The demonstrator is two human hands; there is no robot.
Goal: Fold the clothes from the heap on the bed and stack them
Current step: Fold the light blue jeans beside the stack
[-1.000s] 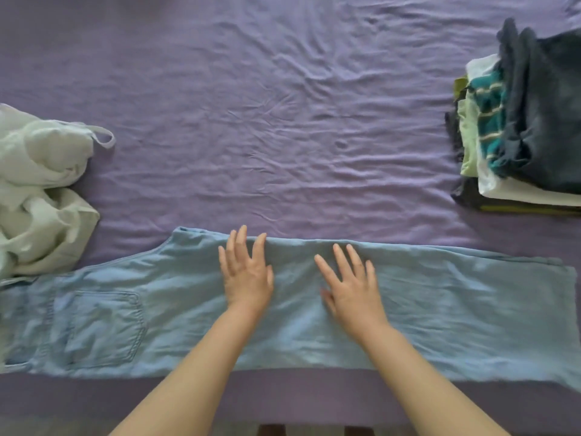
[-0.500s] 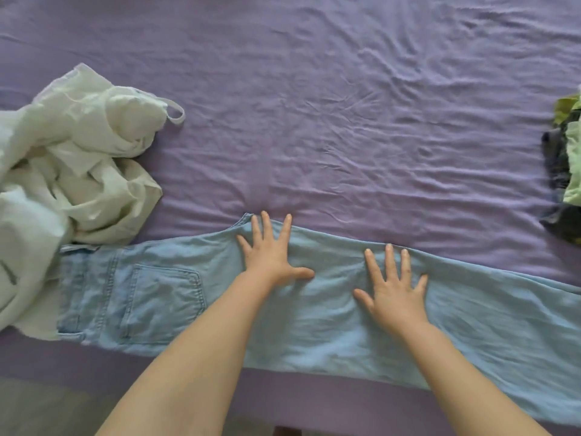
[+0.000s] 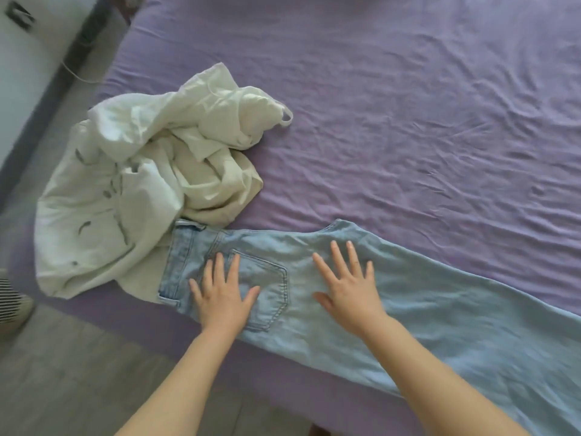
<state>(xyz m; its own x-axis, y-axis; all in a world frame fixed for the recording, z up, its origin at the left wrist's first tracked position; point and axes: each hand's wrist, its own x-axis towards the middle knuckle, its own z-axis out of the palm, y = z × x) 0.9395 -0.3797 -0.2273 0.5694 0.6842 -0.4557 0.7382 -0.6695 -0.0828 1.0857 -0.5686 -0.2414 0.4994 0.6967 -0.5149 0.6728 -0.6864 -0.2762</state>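
Striped slipper (image 3: 12, 309) sitting on floor (image 3: 78, 372) at far left. Pale heap (image 3: 141, 190) lying crumpled on purple bed (image 3: 408, 121), overlapping waistband of jeans (image 3: 440, 325). Jeans lying flat along near edge of bed, legs running off right. Left hand (image 3: 223, 300) pressing flat on back pocket (image 3: 267, 284), grip spread wide. Right hand (image 3: 349, 291) pressing flat just right of pocket, fingers splayed.

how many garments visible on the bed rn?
2: light-blue jeans flat along the near edge under both hands, and a crumpled white garment at the jeans' waistband end. The white heap may hide more.
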